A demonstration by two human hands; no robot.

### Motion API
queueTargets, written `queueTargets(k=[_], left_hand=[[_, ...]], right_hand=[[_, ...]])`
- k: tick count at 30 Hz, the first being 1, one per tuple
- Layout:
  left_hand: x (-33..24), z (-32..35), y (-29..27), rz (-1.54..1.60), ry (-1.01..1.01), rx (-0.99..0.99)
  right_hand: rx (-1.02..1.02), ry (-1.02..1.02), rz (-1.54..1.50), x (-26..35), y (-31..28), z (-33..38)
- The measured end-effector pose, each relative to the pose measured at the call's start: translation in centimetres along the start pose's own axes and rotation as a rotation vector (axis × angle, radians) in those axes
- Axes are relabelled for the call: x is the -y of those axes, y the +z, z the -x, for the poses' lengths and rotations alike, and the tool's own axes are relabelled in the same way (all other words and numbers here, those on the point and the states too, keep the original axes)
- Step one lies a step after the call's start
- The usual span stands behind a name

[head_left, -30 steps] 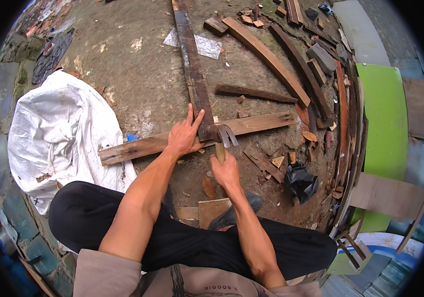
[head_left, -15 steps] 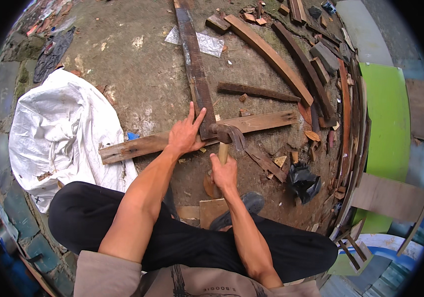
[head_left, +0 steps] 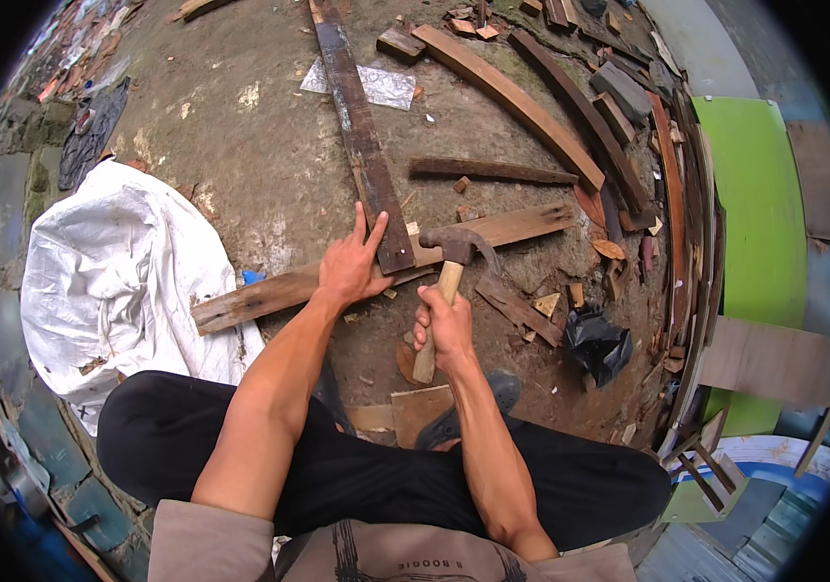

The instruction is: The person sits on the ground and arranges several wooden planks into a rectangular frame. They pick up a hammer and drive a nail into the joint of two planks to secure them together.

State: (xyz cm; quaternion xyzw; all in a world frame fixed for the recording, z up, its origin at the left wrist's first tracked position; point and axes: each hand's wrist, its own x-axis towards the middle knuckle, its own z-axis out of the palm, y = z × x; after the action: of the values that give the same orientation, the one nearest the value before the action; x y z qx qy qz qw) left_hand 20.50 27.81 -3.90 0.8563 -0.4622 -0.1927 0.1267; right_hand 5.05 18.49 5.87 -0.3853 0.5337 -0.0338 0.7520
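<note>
My right hand (head_left: 447, 325) is wrapped round the wooden handle of a claw hammer (head_left: 452, 275). The hammer's dark metal head is just right of the near end of a long dark plank (head_left: 362, 136). That plank runs away from me, its near end resting across a lighter, worn plank (head_left: 270, 294) that lies crosswise on the ground. A small bright spot, perhaps a nail head, shows near the dark plank's end. Fingers spread, my left hand (head_left: 345, 267) presses over the crossing, two fingertips against the dark plank's left edge and the thumb near its end.
A white sack (head_left: 129, 262) slumps at the left. Several loose wood pieces, including a long brown beam (head_left: 512, 92) and a short dark strip (head_left: 493, 172), lie ahead and right. A black plastic bag (head_left: 594, 344) sits at right, before stacked boards and a green panel (head_left: 750, 213).
The hammer head has moved from over the dark plank's near end to its right, baring that end. My left hand keeps its place on the planks; the whole view has shifted slightly.
</note>
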Motion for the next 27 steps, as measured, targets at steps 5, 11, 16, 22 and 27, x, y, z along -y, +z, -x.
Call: queueTargets(k=[5, 11, 16, 22, 27], left_hand=[[0.2, -0.1, 0.2, -0.010, -0.006, -0.003], [0.1, 0.0, 0.3, -0.001, 0.008, -0.022], [0.5, 0.0, 0.4, 0.012, -0.012, -0.009], [0.2, 0.0, 0.6, -0.011, 0.020, -0.057], [0.1, 0.0, 0.5, -0.043, -0.019, -0.004]], right_hand=[[0.022, 0.027, -0.032, -0.5, -0.2, -0.8], [0.032, 0.022, -0.125, -0.9, 0.1, -0.8], [0.060, 0.077, 0.082, -1.1, 0.3, -0.7], [0.021, 0.012, -0.007, -1.4, 0.6, -0.5], [0.080, 0.036, 0.033, -0.2, 0.5, -0.6]])
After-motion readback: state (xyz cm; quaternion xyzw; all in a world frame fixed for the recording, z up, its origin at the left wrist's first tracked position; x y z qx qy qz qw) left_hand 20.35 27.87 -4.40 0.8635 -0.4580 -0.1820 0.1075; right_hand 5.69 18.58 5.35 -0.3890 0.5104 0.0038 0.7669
